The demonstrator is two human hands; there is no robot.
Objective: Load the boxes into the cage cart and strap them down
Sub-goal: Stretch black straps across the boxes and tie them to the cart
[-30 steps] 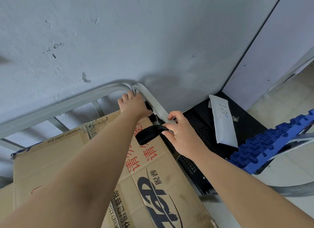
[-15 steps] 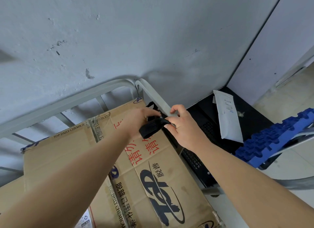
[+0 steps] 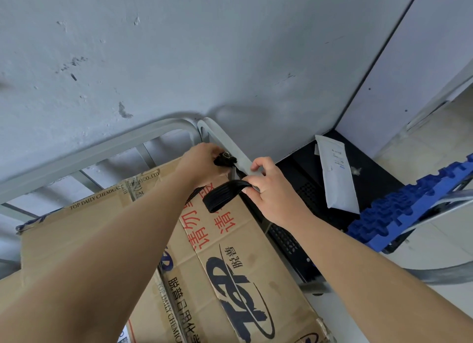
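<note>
A brown cardboard box [image 3: 238,243] with red and blue print lies on top inside the grey metal cage cart [image 3: 107,148], close to its far right corner. A flat black strap [image 3: 222,193] loops over the box's far edge. My right hand [image 3: 268,189] pinches the strap where it meets the cart's right rail. My left hand [image 3: 202,161] grips the strap's bunched black end at the corner post. More cardboard boxes [image 3: 76,227] sit to the left.
A grey wall [image 3: 204,48] stands just behind the cart. To the right are a black perforated metal case [image 3: 307,189] with a white packet [image 3: 335,173] on it, and a blue plastic pallet [image 3: 409,204]. Pale floor tiles lie at far right.
My left hand went from the cart's top corner down to the strap, then up to its bunched end at the post. My right hand kept hold of the strap.
</note>
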